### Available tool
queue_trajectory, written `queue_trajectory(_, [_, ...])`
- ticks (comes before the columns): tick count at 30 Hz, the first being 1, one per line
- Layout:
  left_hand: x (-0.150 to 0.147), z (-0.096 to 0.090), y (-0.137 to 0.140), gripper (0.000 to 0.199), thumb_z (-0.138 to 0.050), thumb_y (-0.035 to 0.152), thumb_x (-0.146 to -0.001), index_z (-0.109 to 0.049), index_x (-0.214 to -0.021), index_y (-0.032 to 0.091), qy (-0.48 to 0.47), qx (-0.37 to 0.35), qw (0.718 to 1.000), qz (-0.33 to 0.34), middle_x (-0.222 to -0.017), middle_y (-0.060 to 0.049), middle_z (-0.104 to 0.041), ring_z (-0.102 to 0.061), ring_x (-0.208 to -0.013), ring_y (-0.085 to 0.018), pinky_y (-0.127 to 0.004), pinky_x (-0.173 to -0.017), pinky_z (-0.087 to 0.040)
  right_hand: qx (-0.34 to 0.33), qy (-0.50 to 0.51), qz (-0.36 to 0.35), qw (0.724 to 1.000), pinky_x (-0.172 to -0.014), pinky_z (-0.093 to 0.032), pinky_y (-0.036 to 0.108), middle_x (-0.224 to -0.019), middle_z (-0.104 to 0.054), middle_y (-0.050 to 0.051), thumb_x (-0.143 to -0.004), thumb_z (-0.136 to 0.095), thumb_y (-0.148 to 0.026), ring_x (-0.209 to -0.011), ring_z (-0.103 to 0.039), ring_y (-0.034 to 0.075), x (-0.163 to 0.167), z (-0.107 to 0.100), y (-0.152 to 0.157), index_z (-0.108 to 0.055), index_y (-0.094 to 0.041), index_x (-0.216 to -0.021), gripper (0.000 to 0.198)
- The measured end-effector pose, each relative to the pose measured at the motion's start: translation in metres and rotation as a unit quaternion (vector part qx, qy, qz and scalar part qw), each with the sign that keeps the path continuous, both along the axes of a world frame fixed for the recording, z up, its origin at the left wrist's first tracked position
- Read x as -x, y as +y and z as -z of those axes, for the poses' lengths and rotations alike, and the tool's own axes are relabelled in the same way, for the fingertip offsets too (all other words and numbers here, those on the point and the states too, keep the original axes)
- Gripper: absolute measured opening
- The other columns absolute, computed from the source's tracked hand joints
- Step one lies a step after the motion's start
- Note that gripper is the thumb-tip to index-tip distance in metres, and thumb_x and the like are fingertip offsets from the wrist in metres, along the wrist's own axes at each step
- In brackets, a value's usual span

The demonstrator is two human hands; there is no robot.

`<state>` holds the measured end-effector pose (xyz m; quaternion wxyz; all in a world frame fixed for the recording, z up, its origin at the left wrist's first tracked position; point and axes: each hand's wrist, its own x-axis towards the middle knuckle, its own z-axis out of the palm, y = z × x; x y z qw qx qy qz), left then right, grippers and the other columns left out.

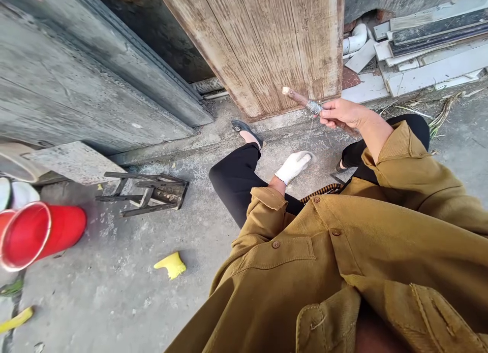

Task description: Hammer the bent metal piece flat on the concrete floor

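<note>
In the head view, my bare right hand (341,114) is closed around one end of a short wooden stick (299,97). Thin metal wire (314,106) is wound in a coil about the stick, next to my fingers. A single strand runs from the coil down towards my left hand (294,167), which wears a white glove. The gloved fingers are curled closed where the strand meets them; its end is hidden. The stick points up and left, with a pale cut end.
A wooden panel (263,43) leans ahead of me. Boards (438,43) are stacked at the upper right. On the left lie a small wooden stool (147,190), a red bucket (57,231) and a yellow boot-shaped piece (171,264) on the concrete floor (125,287).
</note>
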<state>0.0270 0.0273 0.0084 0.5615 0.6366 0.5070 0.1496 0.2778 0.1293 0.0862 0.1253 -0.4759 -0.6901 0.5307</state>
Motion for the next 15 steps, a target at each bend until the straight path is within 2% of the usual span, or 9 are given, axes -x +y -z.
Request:
queue_trajectory(1, [-0.001, 0.0, -0.002, 0.051, -0.053, 0.067, -0.102, -0.075, -0.101, 0.021, 0.002, -0.001, 1.0, 0.004, -0.075, -0.008, -0.071, -0.065, -0.088, -0.026, -0.044, -0.083, -0.052, -0.009, -0.049, 0.035, 0.998, -0.066, -0.043, 0.026, -0.081, -0.064, 0.005, -0.107, -0.055, -0.035, -0.067, -0.053, 0.013, 0.0, 0.0, 0.002, -0.068, -0.012, -0.117, 0.029])
queue_trajectory(3, [-0.003, -0.002, -0.006, 0.052, -0.053, 0.068, -0.102, -0.076, -0.1, 0.021, 0.01, -0.006, 1.0, 0.01, -0.072, -0.008, -0.07, -0.066, -0.083, -0.026, -0.044, -0.083, -0.053, -0.022, -0.18, 0.049, 0.982, -0.069, -0.045, 0.028, -0.086, -0.068, 0.008, -0.104, -0.06, -0.032, -0.072, -0.059, 0.015, 0.003, 0.002, 0.004, -0.072, -0.012, -0.11, 0.024])
queue_trajectory(5, [-0.002, -0.004, -0.007, 0.05, -0.054, 0.066, -0.101, -0.077, -0.1, 0.021, 0.02, -0.008, 0.999, 0.027, -0.071, -0.007, -0.07, -0.067, -0.082, -0.027, -0.045, -0.083, -0.054, -0.046, -0.297, 0.008, 0.954, -0.07, -0.044, 0.03, -0.091, -0.071, 0.01, -0.101, -0.064, -0.034, -0.079, -0.064, 0.019, 0.009, 0.005, 0.005, -0.075, -0.013, -0.106, 0.025])
queue_trajectory(8, [-0.001, -0.007, -0.006, 0.042, -0.055, 0.059, -0.101, -0.077, -0.096, 0.023, 0.028, -0.033, 0.998, 0.04, -0.079, -0.008, -0.075, -0.069, -0.089, -0.028, -0.045, -0.088, -0.055, -0.068, -0.404, -0.098, 0.907, -0.069, -0.042, 0.032, -0.097, -0.073, 0.013, -0.1, -0.066, -0.035, -0.083, -0.065, 0.022, 0.018, 0.013, 0.003, -0.078, -0.013, -0.106, 0.026])
queue_trajectory(12, [0.0, -0.008, 0.0, 0.03, -0.061, 0.048, -0.097, -0.073, -0.086, 0.023, 0.036, -0.094, 0.995, 0.0, -0.096, -0.008, -0.08, -0.07, -0.1, -0.029, -0.043, -0.098, -0.055, 0.009, -0.442, -0.265, 0.857, -0.067, -0.041, 0.031, -0.077, -0.069, 0.006, -0.091, -0.075, -0.028, -0.07, -0.06, 0.018, 0.029, 0.03, -0.009, -0.079, -0.015, -0.094, 0.014])
queue_trajectory(15, [0.005, -0.005, 0.006, 0.028, -0.06, 0.045, -0.095, -0.069, -0.084, 0.02, 0.043, -0.114, 0.992, -0.034, -0.096, -0.009, -0.079, -0.07, -0.098, -0.027, -0.042, -0.097, -0.055, 0.096, -0.378, -0.35, 0.852, -0.065, -0.041, 0.028, -0.065, -0.06, -0.001, -0.087, -0.078, -0.027, -0.06, -0.052, 0.013, 0.034, 0.04, -0.015, -0.078, -0.015, -0.094, 0.014])
